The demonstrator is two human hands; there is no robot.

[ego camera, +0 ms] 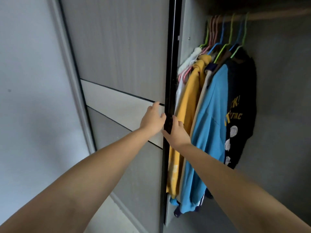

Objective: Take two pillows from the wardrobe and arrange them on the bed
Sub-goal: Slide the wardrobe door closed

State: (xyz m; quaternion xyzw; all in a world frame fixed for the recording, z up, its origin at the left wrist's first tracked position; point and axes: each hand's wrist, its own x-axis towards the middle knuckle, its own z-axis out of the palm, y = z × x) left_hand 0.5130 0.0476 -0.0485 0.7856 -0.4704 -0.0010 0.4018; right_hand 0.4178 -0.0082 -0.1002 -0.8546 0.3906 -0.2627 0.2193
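A grey sliding wardrobe door with a pale band stands in front of me, its black edge running top to bottom. My left hand rests on the door's face beside that edge, fingers curled toward it. My right hand is on the other side of the edge, with fingers wrapped around the black strip. The wardrobe is open to the right. No pillows or bed are in view.
Inside hang several garments on coloured hangers from a wooden rail: a yellow top, a blue shirt, a dark printed shirt. A plain wall is on the left. The wardrobe's grey back panel is on the right.
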